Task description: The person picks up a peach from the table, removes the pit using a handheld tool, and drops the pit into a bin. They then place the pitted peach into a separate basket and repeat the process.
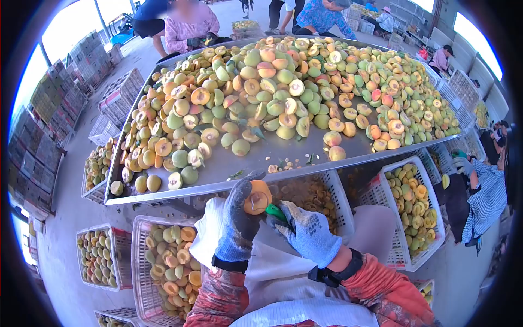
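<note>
My left hand, in a grey-blue work glove, is closed around a cut peach half with its orange flesh facing up. In my right hand, also gloved, is a small tool with a green handle; its working end is against or very near the flesh and I cannot make out its shape. Both hands are above my lap, in front of the metal table. On that table lies a large heap of halved peaches, some with pits showing.
Crates of fruit halves stand at my left and right. A crate with small brown bits sits under the table edge. Loose pits lie near that edge. Co-workers sit across the table and at the right.
</note>
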`<state>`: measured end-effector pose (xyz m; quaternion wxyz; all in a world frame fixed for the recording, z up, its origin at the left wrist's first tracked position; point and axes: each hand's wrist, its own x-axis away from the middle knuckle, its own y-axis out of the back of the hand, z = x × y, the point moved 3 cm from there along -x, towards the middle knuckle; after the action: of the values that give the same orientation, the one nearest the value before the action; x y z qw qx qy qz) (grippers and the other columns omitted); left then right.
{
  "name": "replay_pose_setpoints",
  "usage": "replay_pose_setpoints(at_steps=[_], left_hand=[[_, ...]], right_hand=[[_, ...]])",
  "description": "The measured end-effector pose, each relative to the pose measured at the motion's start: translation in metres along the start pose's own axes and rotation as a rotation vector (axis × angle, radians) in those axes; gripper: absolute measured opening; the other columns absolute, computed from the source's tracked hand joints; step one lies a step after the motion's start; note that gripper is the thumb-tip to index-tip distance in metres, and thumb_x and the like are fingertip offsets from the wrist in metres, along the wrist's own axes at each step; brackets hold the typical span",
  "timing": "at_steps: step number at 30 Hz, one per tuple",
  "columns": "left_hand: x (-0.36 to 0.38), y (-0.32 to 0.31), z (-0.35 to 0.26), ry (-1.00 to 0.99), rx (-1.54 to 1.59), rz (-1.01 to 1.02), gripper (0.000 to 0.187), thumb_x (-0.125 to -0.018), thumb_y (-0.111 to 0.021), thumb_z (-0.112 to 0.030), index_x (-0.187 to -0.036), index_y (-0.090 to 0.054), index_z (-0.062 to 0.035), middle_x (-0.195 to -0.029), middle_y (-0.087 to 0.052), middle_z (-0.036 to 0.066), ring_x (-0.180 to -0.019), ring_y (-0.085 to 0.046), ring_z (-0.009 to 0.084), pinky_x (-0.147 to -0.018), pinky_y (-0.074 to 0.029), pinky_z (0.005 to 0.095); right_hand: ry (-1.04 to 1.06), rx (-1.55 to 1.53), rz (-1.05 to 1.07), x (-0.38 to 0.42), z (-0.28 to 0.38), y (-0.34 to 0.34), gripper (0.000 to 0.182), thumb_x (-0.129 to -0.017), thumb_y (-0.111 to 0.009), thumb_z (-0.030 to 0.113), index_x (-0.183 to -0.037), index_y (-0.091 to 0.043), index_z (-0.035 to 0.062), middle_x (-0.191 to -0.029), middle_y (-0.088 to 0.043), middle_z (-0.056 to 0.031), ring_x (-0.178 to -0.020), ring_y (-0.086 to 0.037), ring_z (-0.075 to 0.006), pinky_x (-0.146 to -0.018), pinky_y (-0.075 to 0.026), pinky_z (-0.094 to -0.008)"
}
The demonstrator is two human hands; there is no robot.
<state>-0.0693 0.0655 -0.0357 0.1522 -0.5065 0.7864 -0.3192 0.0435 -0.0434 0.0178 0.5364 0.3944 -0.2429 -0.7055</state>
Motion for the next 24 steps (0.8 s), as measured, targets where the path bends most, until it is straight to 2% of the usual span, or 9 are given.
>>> replay_pose_setpoints(at_steps=[10,11,12,13,15,17,19,23,24], left_hand=[[0.046,-0.018,-0.037,-0.678,-1.237,0.024,0.027,-0.090,-0.044,-0.010,-0.111,-0.053,0.0038,-0.107,-0.059,0.014,-0.087,-0.061,0.0237,-0.079,-0.050,0.0319],[0.061,-0.031,-0.045,-0.938,-1.413,-0.066,0.024,-0.087,-0.050,-0.007,-0.108,-0.056,0.0032,-0.104,-0.060,0.013,-0.090,-0.059,0.0216,-0.075,-0.049,0.0300],[0.057,-0.031,-0.041,-0.726,-1.049,-0.080,0.024,-0.086,-0.053,-0.007,-0.108,-0.057,0.0021,-0.103,-0.060,0.012,-0.090,-0.059,0.0213,-0.073,-0.049,0.0292],[0.053,-0.034,-0.039,-0.507,-0.688,-0.084,0.025,-0.084,-0.056,-0.007,-0.107,-0.057,0.0010,-0.102,-0.060,0.011,-0.090,-0.058,0.0211,-0.070,-0.048,0.0284],[0.065,-0.046,-0.053,-0.553,-1.255,-0.100,0.027,-0.085,-0.056,-0.014,-0.108,-0.058,0.0005,-0.101,-0.060,0.009,-0.087,-0.057,0.0175,-0.067,-0.047,0.0277],[0.058,-0.040,-0.045,-0.144,-0.460,-0.122,0.028,-0.088,-0.054,-0.018,-0.109,-0.058,0.0002,-0.099,-0.060,0.006,-0.085,-0.055,0.0125,-0.069,-0.046,0.0264],[0.054,-0.040,-0.041,-0.123,-0.547,-0.115,0.030,-0.090,-0.051,-0.021,-0.110,-0.057,0.0011,-0.097,-0.059,0.004,-0.084,-0.053,0.0083,-0.071,-0.045,0.0238],[0.043,-0.032,-0.017,-0.111,-0.547,-0.161,0.030,-0.091,-0.052,-0.020,-0.112,-0.057,0.0011,-0.097,-0.059,0.004,-0.083,-0.052,0.0072,-0.074,-0.043,0.0203],[0.043,-0.032,-0.013,-0.112,-0.523,-0.131,0.030,-0.091,-0.052,-0.020,-0.112,-0.056,0.0009,-0.096,-0.059,0.004,-0.082,-0.052,0.0073,-0.074,-0.043,0.0203]], right_hand=[[0.028,-0.071,0.035,0.014,0.022,-0.001,0.031,-0.085,-0.059,0.034,-0.101,-0.054,0.0075,-0.064,-0.059,-0.0095,-0.049,-0.058,-0.0260,-0.044,-0.044,-0.0364],[-0.304,-0.671,0.250,0.017,0.022,-0.004,0.031,-0.087,-0.058,0.036,-0.100,-0.054,0.0083,-0.060,-0.056,-0.0059,-0.045,-0.054,-0.0202,-0.040,-0.041,-0.0323],[-0.635,-1.266,0.473,0.022,0.029,-0.007,0.032,-0.088,-0.056,0.038,-0.100,-0.054,0.0091,-0.056,-0.052,-0.0023,-0.041,-0.049,-0.0145,-0.036,-0.038,-0.0283],[-0.705,-1.283,0.485,0.024,0.036,-0.004,0.037,-0.089,-0.053,0.044,-0.101,-0.053,0.0090,-0.056,-0.048,0.0017,-0.041,-0.042,-0.0074,-0.034,-0.032,-0.0223],[-0.730,-1.350,0.597,0.027,0.032,-0.005,0.040,-0.089,-0.051,0.044,-0.101,-0.051,0.0065,-0.057,-0.049,-0.0006,-0.039,-0.042,-0.0095,-0.034,-0.032,-0.0237],[-0.748,-1.367,0.576,0.027,0.027,-0.007,0.043,-0.088,-0.052,0.046,-0.101,-0.051,0.0056,-0.058,-0.050,-0.0014,-0.039,-0.043,-0.0099,-0.034,-0.033,-0.0240],[-0.760,-1.383,0.548,0.025,0.025,-0.007,0.045,-0.087,-0.053,0.048,-0.100,-0.051,0.0047,-0.059,-0.051,-0.0022,-0.039,-0.045,-0.0103,-0.034,-0.034,-0.0242],[-0.784,-1.069,0.352,0.032,-0.003,-0.025,0.049,-0.083,-0.059,0.046,-0.108,-0.051,0.0046,-0.062,-0.057,-0.0080,-0.050,-0.059,-0.0189,-0.041,-0.043,-0.0307],[-0.478,-0.664,0.138,0.035,-0.011,-0.029,0.049,-0.082,-0.061,0.042,-0.111,-0.049,0.0038,-0.066,-0.059,-0.0120,-0.055,-0.061,-0.0248,-0.046,-0.045,-0.0352]])
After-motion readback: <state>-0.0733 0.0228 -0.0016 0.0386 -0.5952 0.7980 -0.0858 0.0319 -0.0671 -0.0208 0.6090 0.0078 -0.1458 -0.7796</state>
